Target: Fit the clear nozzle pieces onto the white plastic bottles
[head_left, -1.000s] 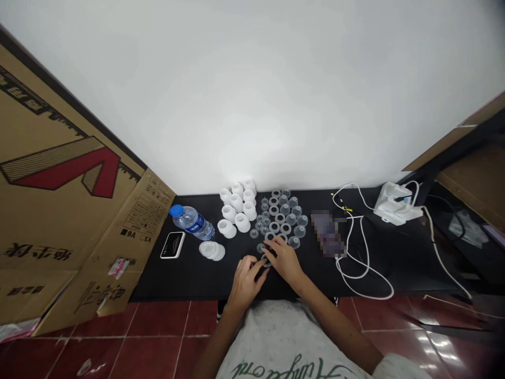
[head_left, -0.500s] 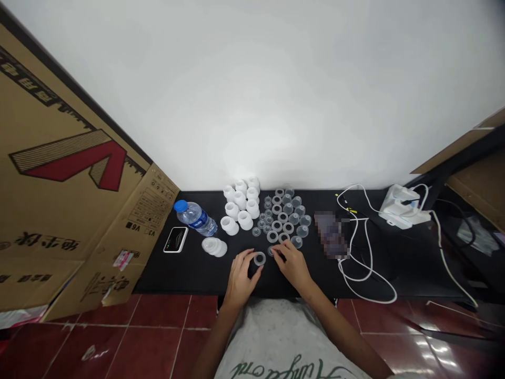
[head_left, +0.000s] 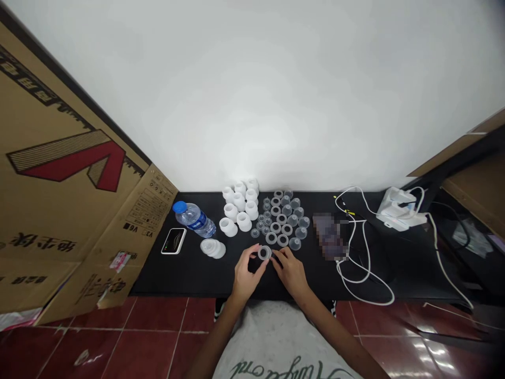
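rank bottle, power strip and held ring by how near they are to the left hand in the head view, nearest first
1. Ring: in the left hand.
2. Bottle: off to the hand's left.
3. Power strip: far to the right.

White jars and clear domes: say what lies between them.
In the head view, small clear pieces and pale rings lie between the white jars and the clear domes.
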Tool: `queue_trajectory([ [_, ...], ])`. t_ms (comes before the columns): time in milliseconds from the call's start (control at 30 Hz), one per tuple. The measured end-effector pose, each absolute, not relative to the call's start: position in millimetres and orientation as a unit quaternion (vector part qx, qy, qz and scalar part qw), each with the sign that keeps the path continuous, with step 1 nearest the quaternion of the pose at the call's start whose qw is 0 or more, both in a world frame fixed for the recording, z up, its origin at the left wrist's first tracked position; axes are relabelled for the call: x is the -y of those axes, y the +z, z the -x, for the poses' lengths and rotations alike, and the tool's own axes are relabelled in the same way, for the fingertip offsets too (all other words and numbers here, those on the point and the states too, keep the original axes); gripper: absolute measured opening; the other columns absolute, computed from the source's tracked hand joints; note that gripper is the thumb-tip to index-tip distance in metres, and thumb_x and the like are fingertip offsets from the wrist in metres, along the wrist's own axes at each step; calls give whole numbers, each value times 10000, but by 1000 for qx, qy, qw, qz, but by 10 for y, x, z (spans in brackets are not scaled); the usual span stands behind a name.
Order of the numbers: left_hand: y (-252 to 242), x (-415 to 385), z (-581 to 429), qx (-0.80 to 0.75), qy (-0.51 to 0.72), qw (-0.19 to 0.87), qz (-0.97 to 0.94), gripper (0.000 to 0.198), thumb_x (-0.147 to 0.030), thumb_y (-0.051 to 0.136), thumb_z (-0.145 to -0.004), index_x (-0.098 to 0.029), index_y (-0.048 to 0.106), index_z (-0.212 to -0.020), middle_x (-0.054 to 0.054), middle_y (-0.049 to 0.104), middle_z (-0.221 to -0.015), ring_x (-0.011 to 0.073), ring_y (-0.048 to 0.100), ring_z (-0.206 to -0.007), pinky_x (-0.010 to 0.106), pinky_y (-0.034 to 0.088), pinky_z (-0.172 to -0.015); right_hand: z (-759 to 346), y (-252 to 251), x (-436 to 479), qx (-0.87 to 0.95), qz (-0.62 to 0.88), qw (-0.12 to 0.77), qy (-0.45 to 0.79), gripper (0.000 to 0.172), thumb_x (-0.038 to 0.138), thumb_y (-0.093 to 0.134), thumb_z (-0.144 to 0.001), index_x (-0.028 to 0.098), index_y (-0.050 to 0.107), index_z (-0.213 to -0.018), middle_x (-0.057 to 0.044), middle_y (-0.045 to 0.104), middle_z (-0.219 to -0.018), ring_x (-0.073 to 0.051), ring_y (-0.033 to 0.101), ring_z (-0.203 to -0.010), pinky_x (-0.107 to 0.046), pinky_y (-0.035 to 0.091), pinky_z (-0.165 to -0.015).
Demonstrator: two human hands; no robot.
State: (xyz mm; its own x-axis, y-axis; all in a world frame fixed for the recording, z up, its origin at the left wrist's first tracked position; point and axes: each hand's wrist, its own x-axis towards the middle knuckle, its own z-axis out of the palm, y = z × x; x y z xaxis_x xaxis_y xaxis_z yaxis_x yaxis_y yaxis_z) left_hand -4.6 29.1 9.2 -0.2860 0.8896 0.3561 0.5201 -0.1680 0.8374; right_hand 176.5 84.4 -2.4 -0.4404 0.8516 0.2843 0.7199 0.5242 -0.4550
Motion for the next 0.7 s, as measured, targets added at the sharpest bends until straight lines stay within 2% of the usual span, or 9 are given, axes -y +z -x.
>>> queue_trajectory([
  [233, 82, -318, 69, -624, 509, 202, -557, 391, -313, 717, -1016, -245, 670, -1398, 125, 708, -1300, 233, 739, -1057, 376, 638, -918, -1731, -55, -813, 830, 471, 268, 132, 242, 332, 563, -1108, 200, 738, -1210, -111, 716, -1054, -219, 748, -801, -266, 526, -558],
  [367, 77, -340, 80, -616, 512, 219, -558, 351, -311, 727, -1007, -242, 700, -1350, 121, 711, -1293, 232, 733, -1058, 375, 643, -912, -1761, -28, -810, 803, 456, 320, 211, 243, 375, 550, -1108, 218, 680, -1241, -125, 728, -1158, -229, 749, -873, -305, 603, -684],
  [433, 62, -347, 77, -611, 515, 222, -558, 345, -297, 736, -998, -245, 706, -1337, 116, 724, -1287, 231, 740, -1055, 381, 649, -918, -1780, -29, -810, 780, 451, 343, 266, 238, 383, 584, -1092, 232, 660, -1259, -81, 753, -1042, -202, 728, -763, -309, 611, -700],
  [533, 44, -348, 70, -599, 529, 228, -557, 326, -284, 760, -974, -248, 725, -1296, 106, 747, -1268, 233, 761, -1048, 388, 666, -913, -1790, -38, -811, 741, 455, 379, 317, 210, 381, 656, -1051, 236, 676, -1201, -12, 726, -829, -176, 675, -626, -294, 591, -636],
  [700, 65, -344, 66, -588, 547, 241, -545, 330, -308, 785, -952, -237, 739, -1270, 102, 771, -1228, 235, 795, -1006, 399, 690, -907, -1764, -1, -824, 699, 455, 447, 324, 179, 359, 694, -1014, 232, 716, -1140, -51, 744, -938, -173, 672, -665, -294, 594, -615],
])
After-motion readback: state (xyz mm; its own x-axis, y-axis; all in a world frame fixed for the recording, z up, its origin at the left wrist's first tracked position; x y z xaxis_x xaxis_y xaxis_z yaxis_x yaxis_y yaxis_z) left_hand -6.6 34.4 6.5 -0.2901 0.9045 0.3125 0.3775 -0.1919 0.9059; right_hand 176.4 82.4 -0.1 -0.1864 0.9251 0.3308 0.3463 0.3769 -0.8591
